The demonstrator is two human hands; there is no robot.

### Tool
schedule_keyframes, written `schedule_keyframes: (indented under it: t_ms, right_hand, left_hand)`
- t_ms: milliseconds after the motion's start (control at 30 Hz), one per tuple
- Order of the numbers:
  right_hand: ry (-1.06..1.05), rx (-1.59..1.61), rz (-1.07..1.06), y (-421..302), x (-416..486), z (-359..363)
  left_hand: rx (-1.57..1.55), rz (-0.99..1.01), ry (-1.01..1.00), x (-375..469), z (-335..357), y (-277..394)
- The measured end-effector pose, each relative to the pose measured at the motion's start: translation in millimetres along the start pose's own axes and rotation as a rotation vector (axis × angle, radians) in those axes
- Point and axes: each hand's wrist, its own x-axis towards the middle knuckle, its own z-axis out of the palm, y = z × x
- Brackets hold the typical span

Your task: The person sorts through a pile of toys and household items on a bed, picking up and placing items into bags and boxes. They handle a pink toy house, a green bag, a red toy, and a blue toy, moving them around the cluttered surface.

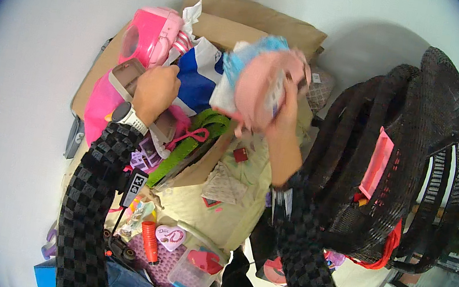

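My right hand (283, 120) grips a blurred pink rounded item (259, 88), raised in front of a light-blue and white bundle (252, 61). My left hand (155, 89), with a white watch on the wrist, is at a clear plastic container (128, 74); its fingers are curled and partly hidden, so I cannot tell whether it holds the container. Above that hand stands a pink toy case (152, 35). A blue and white cloth or bag (199, 73) lies between my hands. Below it are a green strap (179, 154) and small purple plastic pieces (146, 156).
Brown cushions (251, 19) lean on the wall. A black mesh chair (385, 165) stands at the right. Nearer me lie a folded grey cloth (223, 184), a heart-shaped tin (170, 237), a red ribbed tube (149, 240) and a clear plastic box (193, 272).
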Motion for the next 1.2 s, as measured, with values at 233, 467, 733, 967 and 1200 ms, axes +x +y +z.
schedule_keyframes:
  t_ms: [233, 467, 733, 967, 1200]
  right_hand:
    - [0.071, -0.416, -0.013, 45.2, 83.4, 8.5]
    - [0.005, -0.420, -0.111, 7.2, 77.0, -7.5]
    - [-0.308, -0.251, 0.022, 1.3, 54.0, 68.6]
    - [-0.371, -1.400, -0.671, 106.5, 31.9, 94.3]
    - [-0.380, -1.657, -0.817, 124.2, 18.1, 69.8]
  left_hand:
    - [-0.028, -0.084, 0.136, -15.8, -15.7, -15.2]
    - [0.191, 0.222, 0.436, -41.8, -36.8, -43.8]
    - [-0.846, -0.476, 0.471, -69.1, -3.5, -69.8]
    - [-0.576, -0.477, 0.518, -95.6, 11.2, -47.3]
    - [-0.399, -0.425, 0.433, -125.9, 32.6, -13.7]
